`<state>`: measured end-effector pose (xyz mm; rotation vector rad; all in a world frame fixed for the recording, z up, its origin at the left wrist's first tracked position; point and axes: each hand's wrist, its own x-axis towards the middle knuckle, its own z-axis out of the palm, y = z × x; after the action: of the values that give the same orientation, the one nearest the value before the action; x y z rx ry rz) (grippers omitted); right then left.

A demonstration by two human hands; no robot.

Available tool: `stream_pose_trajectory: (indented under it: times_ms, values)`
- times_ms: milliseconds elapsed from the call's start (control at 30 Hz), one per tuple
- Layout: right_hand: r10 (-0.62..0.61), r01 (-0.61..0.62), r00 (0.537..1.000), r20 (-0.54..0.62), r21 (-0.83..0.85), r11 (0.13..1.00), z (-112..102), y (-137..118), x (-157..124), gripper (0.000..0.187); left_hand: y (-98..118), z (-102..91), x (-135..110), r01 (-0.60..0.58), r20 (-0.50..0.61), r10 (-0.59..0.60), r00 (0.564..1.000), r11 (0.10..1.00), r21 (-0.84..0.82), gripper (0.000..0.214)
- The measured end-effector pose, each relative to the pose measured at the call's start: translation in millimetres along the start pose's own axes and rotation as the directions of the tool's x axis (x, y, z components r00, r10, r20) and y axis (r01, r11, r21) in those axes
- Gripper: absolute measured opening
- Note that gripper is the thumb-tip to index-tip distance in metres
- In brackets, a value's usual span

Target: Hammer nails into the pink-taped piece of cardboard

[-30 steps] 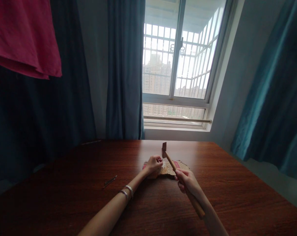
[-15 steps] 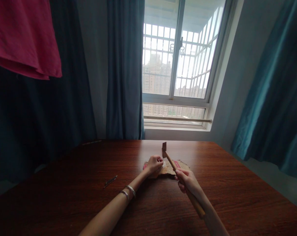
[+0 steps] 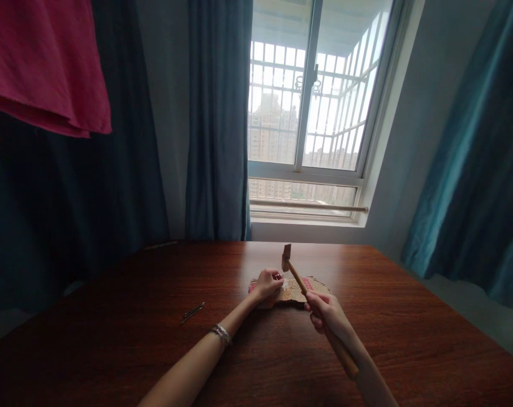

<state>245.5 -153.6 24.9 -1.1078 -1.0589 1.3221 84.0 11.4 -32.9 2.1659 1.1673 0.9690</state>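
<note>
Right hand (image 3: pixel 326 316): fingers are closed around the wooden handle of a hammer (image 3: pixel 296 277), whose head is held raised above the patterned board (image 3: pixel 313 285). Left hand (image 3: pixel 268 284): fingers are pinched together on the board's left end, just below the hammer head; what is pinched cannot be told. The board is laid flat mid-counter (image 3: pixel 112 339). Thin metal pins (image 3: pixel 192 311) are noted well apart to the left. Beyond, a window (image 3: pixel 307 107) is flanked by blue curtains (image 3: pixel 216 124).

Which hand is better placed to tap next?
Right, probably: the right hand grips the hammer, its head raised above the board. The left hand rests on the board, pinching something too small to tell.
</note>
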Motion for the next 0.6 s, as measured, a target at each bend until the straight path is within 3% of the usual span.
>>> stream_pose_trajectory:
  times_ms: [167,600]
  values:
    - [0.069,-0.069,0.998,-0.006,0.027,0.997,-0.2,-2.1,0.9,0.048,-0.4,-0.6,-0.2,0.003,0.008,-0.003,1.000,1.000,0.005,0.022]
    - [0.049,-0.049,0.999,0.000,-0.003,0.999,-3.1,0.6,1.8,0.050,-0.2,0.6,0.9,0.082,0.036,-0.079,0.996,0.991,-0.102,0.025]
